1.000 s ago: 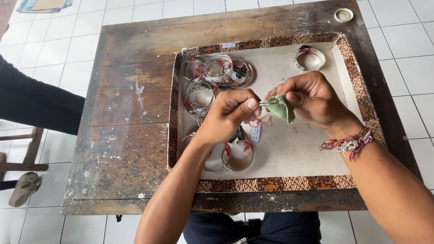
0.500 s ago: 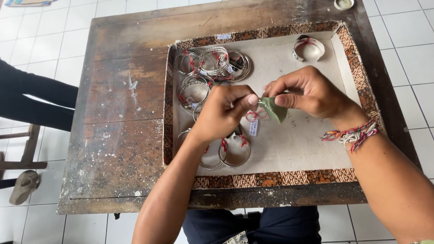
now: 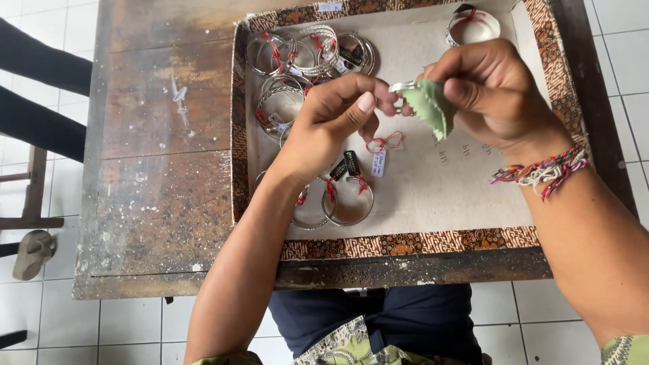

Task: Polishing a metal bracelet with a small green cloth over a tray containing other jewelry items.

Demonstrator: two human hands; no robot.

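My left hand pinches a small silver ring with a red thread and a white tag hanging below it. My right hand holds a small green cloth pressed against the ring. Both hands hover over a shallow tray with a patterned brown border and a pale liner. Several silver bangles with red threads and dark tags lie at the tray's far left. Two more bangles lie near my left wrist.
The tray sits on a worn dark wooden table on a white tiled floor. One silver bangle lies at the tray's far right corner. A person's dark-clad legs and a sandal are at the left.
The view has moved closer and shifted down over the tray. My hands keep hold of the ring and the green cloth in about the same place above the tray.
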